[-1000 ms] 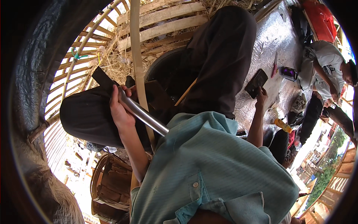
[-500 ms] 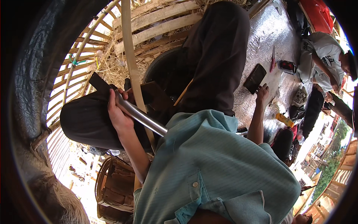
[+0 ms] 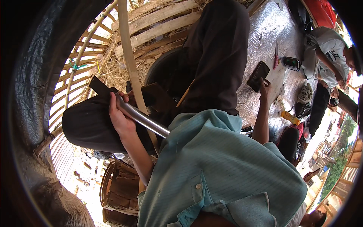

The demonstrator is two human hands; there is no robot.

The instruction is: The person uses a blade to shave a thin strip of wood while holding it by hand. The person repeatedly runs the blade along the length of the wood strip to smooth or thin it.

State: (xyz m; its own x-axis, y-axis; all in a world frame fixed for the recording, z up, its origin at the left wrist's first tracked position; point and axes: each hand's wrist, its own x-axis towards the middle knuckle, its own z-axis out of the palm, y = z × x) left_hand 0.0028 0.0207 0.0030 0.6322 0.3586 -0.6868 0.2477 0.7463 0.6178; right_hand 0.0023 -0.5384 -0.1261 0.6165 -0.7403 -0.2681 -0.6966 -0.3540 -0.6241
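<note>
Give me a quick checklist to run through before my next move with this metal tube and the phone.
1. Left hand wrapped round the metal tube: ok, fingers closed on it.
2. Right hand holding the dark phone: ok, it is gripped at its lower end.
3. Tube's near end in sight: not ok, it runs behind the teal shirt.
4. Bent bamboo strip free of the tube: cannot tell, they cross close to the left hand.
5. Woven basket apart from both hands: ok, it sits below the left forearm.
6. Another person away from the hands: ok, bent over at the far right.
</note>
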